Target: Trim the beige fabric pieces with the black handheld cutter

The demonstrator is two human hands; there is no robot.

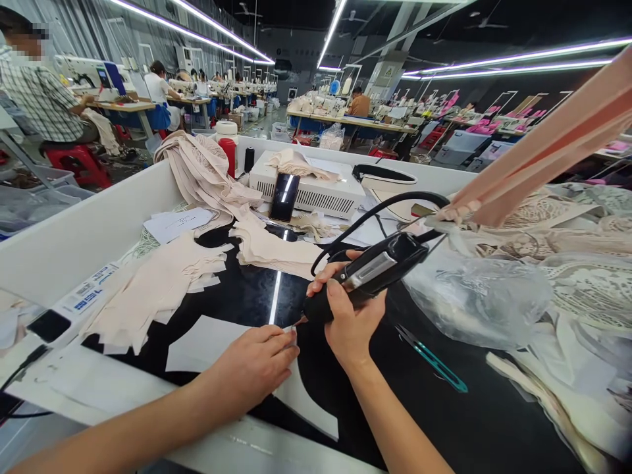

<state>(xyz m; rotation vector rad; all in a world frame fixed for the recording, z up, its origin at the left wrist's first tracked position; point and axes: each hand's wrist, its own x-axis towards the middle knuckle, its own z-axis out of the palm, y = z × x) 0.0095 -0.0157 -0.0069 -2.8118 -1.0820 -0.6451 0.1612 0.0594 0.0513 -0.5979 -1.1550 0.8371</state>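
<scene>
Bright strip lights (332, 27) cross a dark ceiling (296, 12). Grey curtains (123, 39) hang at left; a pale pillar (394, 52) stands far, right of centre.

Teal thread snips (437, 364) lie near a clear plastic bag (476, 299); a black smartphone (284, 197) stands propped up farther back. Beyond, a person (37, 99) sits on a red stool (79, 163).

Words are too blurred to read on the blue-printed label (87, 291) at nine o'clock; a yellow triangular warning sign (388, 73) marks the pillar (395, 55) at one.
</scene>
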